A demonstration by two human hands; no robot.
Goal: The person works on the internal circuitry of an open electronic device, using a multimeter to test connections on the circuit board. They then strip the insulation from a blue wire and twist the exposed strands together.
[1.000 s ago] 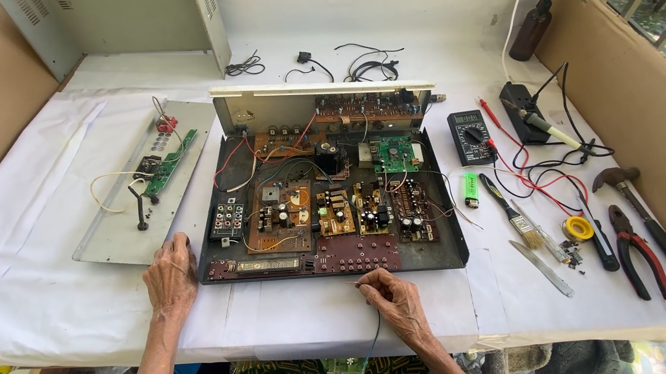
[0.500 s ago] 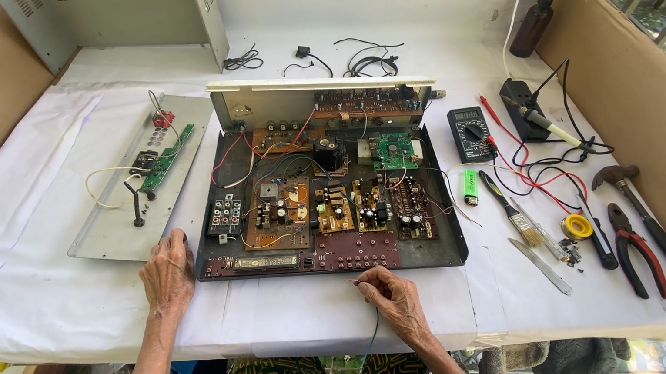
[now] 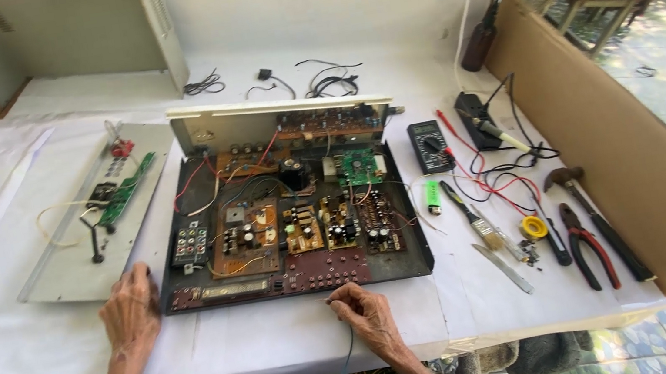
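I see the opened amplifier chassis [image 3: 290, 220] lying flat in the middle of the white-covered table [image 3: 6, 350], its circuit boards facing up and its back panel standing upright at the far edge. My left hand [image 3: 130, 312] rests palm down on the cloth, fingers loosely spread, touching the near left corner of the chassis and holding nothing. My right hand [image 3: 367, 312] sits at the near edge of the chassis, just right of its middle, with the fingers curled and pinching a thin dark wire [image 3: 347, 354] that runs down off the table's front edge. To the left of the chassis lies a grey metal cover plate [image 3: 68, 270] with a small green board [image 3: 125, 190] and loose wires on it. To the right sit a multimeter [image 3: 431, 146] with red leads, a green lighter [image 3: 433, 195], a small brush [image 3: 476, 219], a yellow tape roll [image 3: 534, 227], red-handled pliers [image 3: 588, 245] and a hammer [image 3: 597, 218], all well apart from both hands. Brown cardboard [image 3: 610, 154] walls in the right side of the table
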